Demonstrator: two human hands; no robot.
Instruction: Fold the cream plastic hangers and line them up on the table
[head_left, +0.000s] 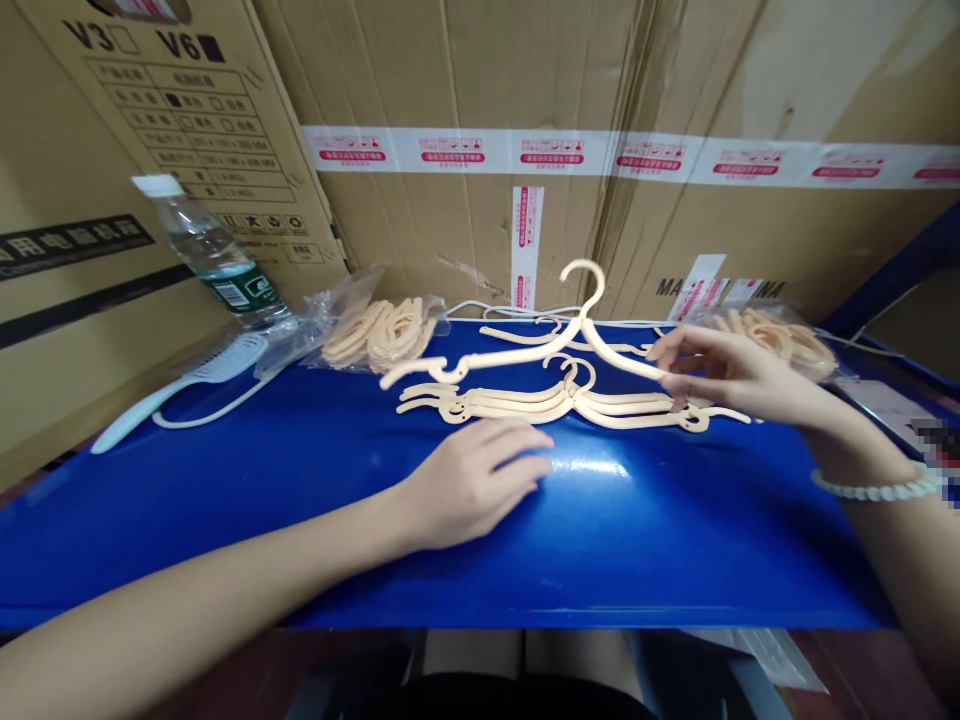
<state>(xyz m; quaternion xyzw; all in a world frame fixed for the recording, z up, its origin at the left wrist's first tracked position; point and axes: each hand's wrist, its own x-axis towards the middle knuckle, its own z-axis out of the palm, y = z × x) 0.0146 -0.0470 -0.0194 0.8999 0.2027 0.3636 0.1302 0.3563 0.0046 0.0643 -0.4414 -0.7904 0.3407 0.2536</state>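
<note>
A cream folding clothes hanger [525,352] is raised over the blue table, its hook pointing up. My right hand [720,372] pinches the right arm of this hanger between thumb and fingers. Just below it, several similar hangers [517,405] lie unfolded and stacked together on the table. My left hand [480,480] rests low over the table in front of the stack, fingers loosely bent and apart, with nothing in it. Another unfolded hanger [517,335] lies behind the raised one, partly hidden by it.
Bagged folded hangers [382,335] lie at the back left, more bagged hangers [780,340] at the back right. A water bottle [225,260] and a pale blue hairbrush [195,385] are on the left. Cardboard boxes [435,80] wall the back. A phone-like object [892,410] lies at right.
</note>
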